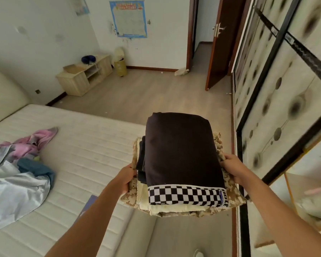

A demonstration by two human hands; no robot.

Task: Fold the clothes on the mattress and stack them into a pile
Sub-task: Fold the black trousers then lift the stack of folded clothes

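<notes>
The mattress (78, 149), bare and quilted in pale ribs, fills the lower left, with a wood-look floor (146, 97) beyond it and a patterned sliding wardrobe (278, 86) along the right. Both forearms reach forward from the bottom edge, slightly bent, carrying a stack (182, 164) of folded clothes in the air over the mattress's right edge and the floor beside it. The stack's base is a camouflage garment (230, 199) with a cream lining showing at the near side; on it lies a dark folded piece (180, 145) whose near hem is a black-and-white checkered band (185, 195) with a small blue tag (any writing on it is too small to read). The left hand (127, 179) grips the left edge of the camouflage layer, fingers curled under and thumb on top; the right hand (233, 168) clamps the right edge the same way, knuckles up. On the mattress's left side lie unfolded clothes (20, 164): pink, teal and pale grey-blue fabric in a loose heap, well apart from the stack. A low cabinet (85, 75) stands against the far wall near a yellow bin (120, 68), and a blue-bordered poster (128, 18) hangs above, its red heading blurred beyond reading. A brown door (219, 45) stands open.
</notes>
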